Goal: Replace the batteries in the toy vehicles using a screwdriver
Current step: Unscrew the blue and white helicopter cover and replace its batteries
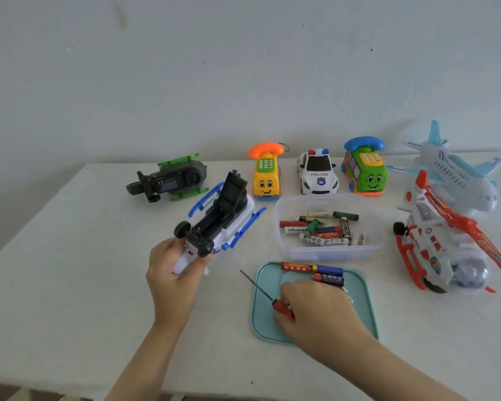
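The left hand (171, 273), its forearm cut off by the lower edge, is curled round the tail of a white and blue helicopter (223, 224), held upside down left of the clear tub (330, 251). The helicopter's black battery bay is seen open. Whether cells lie inside cannot be made out.

Far left of the tub, a green helicopter (168, 180) is laid belly-up. A CE mark can be read on its label, and the rest is too small.

In front of the tub, a red-handled screwdriver (261, 289) is gripped by the right hand (310, 308) over a teal lid (265, 319). Three batteries (315, 272) lie on the lid's far edge, with their print illegible.

Loose batteries (321, 227) are held in the tub, and "...eybright" is legible on one.

Behind the tub are lined a yellow phone car (266, 180), a car (318, 176) marked "POLICE", and a green phone car (365, 172).

Right of the tub are set a pale blue plane (457, 169) and a red and white helicopter (443, 241).
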Tool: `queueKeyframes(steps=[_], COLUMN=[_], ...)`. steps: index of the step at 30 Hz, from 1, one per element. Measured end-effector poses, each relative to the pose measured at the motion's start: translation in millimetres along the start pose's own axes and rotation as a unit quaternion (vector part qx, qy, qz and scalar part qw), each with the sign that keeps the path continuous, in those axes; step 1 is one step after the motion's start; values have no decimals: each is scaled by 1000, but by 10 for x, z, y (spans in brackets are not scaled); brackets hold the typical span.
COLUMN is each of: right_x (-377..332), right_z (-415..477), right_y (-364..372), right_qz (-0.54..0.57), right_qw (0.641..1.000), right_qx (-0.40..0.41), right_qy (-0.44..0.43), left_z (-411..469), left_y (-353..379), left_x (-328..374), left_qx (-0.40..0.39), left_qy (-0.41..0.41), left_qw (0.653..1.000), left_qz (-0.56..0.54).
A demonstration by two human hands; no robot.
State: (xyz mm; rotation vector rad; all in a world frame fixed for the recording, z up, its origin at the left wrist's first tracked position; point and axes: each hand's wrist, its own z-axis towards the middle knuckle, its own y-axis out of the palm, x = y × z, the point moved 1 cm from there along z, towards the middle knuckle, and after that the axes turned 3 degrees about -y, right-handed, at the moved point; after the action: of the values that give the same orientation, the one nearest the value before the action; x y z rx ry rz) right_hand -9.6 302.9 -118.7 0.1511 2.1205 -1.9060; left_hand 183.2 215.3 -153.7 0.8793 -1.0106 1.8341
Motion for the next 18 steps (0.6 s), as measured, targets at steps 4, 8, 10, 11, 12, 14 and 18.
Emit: queueKeyframes(steps=[4, 8, 10, 11, 12, 14, 18], right_x=[-20, 67, 112, 127, 132, 99, 13], right_z=[11, 126, 193, 217, 231, 239, 221], right_y=[3, -41, -46, -40, -31, -21, -43], right_qz=[21, -44, -91, -109, -128, -162, -179], right_qw=[998, 989, 986, 986, 985, 982, 978], right_qx=[40, 125, 118, 107, 92, 65, 52], right_qy=[32, 61, 69, 73, 76, 76, 93], left_z=[-84, -133, -148, -147, -140, -119, -78], left_y=[-139, -243, -296, -313, -323, -342, -345], left_x=[-87, -115, -130, -142, -154, -172, -231], left_qx=[-24, -35, -42, -43, -44, -42, -33], left_qy=[-14, 8, 36, 52, 72, 129, 194], left_qw=[999, 999, 998, 998, 996, 990, 978], left_qz=[-17, -24, -14, -2, 9, 33, 73])
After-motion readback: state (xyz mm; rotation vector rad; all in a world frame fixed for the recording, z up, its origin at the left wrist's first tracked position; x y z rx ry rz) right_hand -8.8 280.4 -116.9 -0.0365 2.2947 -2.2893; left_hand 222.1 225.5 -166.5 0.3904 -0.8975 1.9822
